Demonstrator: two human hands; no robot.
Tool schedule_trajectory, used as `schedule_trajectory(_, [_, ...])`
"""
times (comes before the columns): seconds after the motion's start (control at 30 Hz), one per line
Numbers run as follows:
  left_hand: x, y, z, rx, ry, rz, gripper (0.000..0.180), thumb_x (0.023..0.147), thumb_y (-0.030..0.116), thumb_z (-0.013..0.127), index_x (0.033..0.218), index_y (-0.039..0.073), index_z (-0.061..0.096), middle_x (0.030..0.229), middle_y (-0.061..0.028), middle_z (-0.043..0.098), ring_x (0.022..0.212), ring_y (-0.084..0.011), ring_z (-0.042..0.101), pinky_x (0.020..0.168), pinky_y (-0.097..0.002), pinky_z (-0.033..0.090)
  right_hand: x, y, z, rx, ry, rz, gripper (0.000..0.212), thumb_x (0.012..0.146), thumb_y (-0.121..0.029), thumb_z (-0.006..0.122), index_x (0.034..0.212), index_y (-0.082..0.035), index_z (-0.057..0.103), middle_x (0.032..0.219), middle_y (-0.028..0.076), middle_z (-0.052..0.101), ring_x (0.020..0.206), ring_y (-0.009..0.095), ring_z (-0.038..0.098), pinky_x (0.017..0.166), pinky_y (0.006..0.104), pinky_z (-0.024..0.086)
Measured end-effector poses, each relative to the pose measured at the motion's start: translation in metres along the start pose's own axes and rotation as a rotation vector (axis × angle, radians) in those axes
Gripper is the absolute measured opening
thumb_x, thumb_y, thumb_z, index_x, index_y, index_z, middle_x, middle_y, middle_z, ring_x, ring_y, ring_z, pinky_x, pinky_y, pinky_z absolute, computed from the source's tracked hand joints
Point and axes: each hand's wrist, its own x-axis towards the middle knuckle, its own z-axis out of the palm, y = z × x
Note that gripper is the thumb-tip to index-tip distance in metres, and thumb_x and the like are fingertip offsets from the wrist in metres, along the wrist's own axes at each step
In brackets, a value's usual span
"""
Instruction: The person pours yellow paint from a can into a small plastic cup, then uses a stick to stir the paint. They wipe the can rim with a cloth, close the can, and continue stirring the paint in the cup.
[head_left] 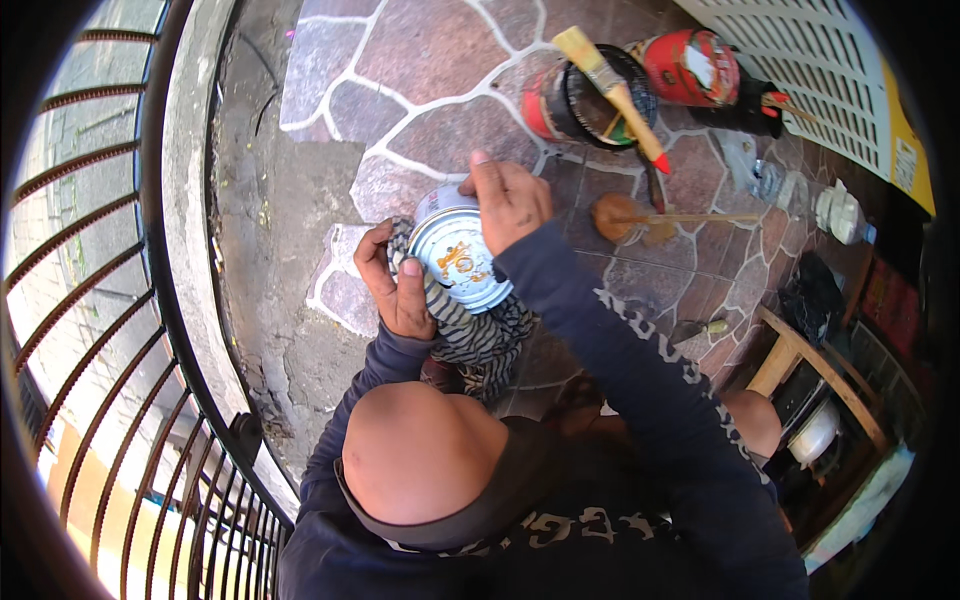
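A small white-and-pale-blue tin can (462,265) is tilted in front of me, its round end toward me and marked with yellow-brown smears. My left hand (395,285) is closed on the can's left side through a black-and-white striped cloth (480,345). That cloth bunches under the can and hangs over my foot area. My right hand (512,203) grips the can's upper right side, its fingertips partly hidden behind the can.
A broad paintbrush (612,88) lies across a black-rimmed, red-sided paint pot (540,105). Behind it stands a red can (690,68). A brown round lump with a stick (620,218), plastic bottles (795,192) and a wooden frame (785,365) are right; a barred gate (165,250) is left.
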Motion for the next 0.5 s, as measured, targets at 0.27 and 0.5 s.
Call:
schedule_trajectory(0.27, [0.029, -0.011, 0.032, 0.088, 0.044, 0.298, 0.043, 0.103, 0.025, 0.050, 0.132, -0.005, 0.041, 0.126, -0.0182, 0.049, 0.117, -0.0249, 0.047, 0.108, -0.0390, 0.033, -0.059, -0.013, -0.072, 0.073, 0.233, -0.622, 0.008, 0.089, -0.007, 0.070, 0.085, -0.002, 0.066, 0.072, 0.012, 0.058, 0.066, 0.033, 0.059, 0.059, 0.0420, 0.045])
schedule_trajectory(0.5, [0.074, -0.020, 0.060, 0.251, 0.173, 0.350, 0.036, 0.104, 0.028, 0.054, 0.119, -0.004, 0.050, 0.105, -0.0147, 0.057, 0.098, -0.0214, 0.053, 0.093, -0.0356, 0.044, -0.163, 0.044, -0.248, -0.341, -0.170, -0.420, 0.008, 0.089, -0.014, 0.072, 0.088, -0.006, 0.074, 0.080, 0.011, 0.071, 0.066, 0.024, 0.069, 0.063, 0.0330, 0.057])
